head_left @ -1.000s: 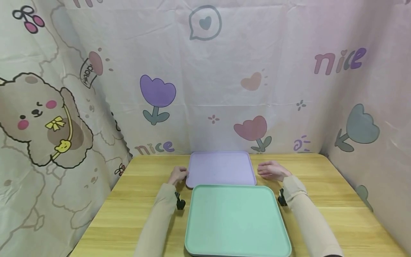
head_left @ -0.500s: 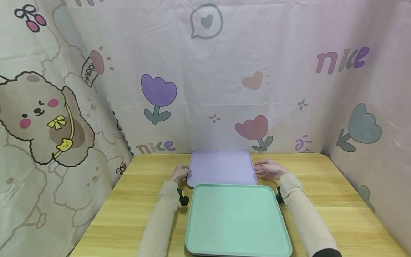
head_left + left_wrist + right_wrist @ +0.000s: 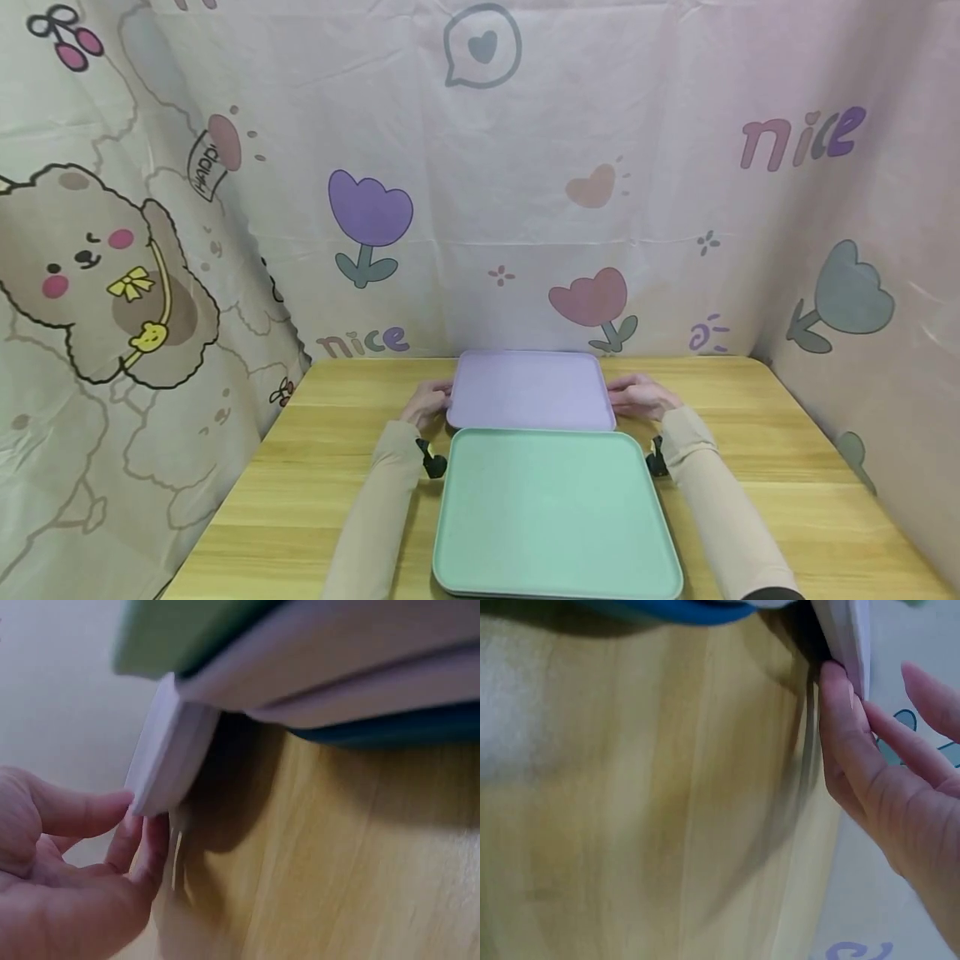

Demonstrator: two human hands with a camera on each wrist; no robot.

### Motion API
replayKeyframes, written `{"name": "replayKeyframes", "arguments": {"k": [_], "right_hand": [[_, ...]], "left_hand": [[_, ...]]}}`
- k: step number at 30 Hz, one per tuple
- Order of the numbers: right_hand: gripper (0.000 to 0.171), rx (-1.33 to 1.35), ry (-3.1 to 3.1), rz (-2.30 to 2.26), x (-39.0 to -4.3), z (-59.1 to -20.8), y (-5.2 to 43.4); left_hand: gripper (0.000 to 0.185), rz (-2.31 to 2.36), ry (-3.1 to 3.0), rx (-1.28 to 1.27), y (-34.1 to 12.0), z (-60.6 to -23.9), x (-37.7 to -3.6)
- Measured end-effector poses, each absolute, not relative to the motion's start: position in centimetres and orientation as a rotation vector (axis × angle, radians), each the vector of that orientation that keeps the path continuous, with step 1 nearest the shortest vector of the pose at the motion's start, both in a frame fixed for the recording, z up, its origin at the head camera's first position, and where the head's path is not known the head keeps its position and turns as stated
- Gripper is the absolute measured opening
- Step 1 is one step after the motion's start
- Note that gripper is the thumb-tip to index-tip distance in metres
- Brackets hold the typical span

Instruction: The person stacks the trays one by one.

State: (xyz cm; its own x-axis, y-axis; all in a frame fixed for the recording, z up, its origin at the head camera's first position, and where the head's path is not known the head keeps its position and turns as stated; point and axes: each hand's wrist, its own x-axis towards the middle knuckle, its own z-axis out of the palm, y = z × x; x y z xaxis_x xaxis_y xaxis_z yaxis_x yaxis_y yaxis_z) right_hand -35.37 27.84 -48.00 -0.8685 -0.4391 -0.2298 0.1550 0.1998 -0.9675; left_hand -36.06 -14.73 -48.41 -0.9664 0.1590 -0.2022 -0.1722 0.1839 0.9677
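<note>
Both hands pinched the lilac tray (image 3: 531,389) by its side rims, left hand (image 3: 427,403) and right hand (image 3: 637,395) opposite, lifting it just beyond the green tray (image 3: 555,512). Next probably called for a level, even raise.

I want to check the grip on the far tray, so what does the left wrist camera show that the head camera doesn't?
Only the left wrist view shows the left hand's fingertips under the raised edge of the flat lilac plastic tray, and a dark blue layer beneath the stack. Only the head view shows the right hand, the square mint-green plastic tray and the cartoon-print curtain. Both show the wooden table.
</note>
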Motion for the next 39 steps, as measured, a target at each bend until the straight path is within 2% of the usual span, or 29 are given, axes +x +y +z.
{"name": "replayKeyframes", "arguments": {"k": [7, 18, 24, 33, 39], "right_hand": [[0.055, -0.208, 2.069, -1.728, -35.0, -47.1, 28.3], [0.054, -0.123, 2.116, -1.841, -34.8, -45.8, 28.0], [0.049, -0.098, 2.117, -1.915, -34.4, -45.3, 27.8], [0.049, 0.050, 2.215, -1.898, -33.0, -43.8, 27.0], [0.047, 0.057, 2.275, -1.909, -32.1, -43.4, 27.0]], "left_hand": [[0.062, 1.878, 2.147, 0.035, -14.6, -47.7, -35.9], [0.057, 1.952, 2.137, 0.151, -14.8, -47.1, -36.2], [0.062, 1.979, 2.082, 0.201, -15.1, -47.0, -35.8], [0.061, 1.943, 2.085, 0.275, -15.6, -47.0, -35.2], [0.058, 1.933, 2.118, 0.347, -15.8, -46.6, -34.4]]}}
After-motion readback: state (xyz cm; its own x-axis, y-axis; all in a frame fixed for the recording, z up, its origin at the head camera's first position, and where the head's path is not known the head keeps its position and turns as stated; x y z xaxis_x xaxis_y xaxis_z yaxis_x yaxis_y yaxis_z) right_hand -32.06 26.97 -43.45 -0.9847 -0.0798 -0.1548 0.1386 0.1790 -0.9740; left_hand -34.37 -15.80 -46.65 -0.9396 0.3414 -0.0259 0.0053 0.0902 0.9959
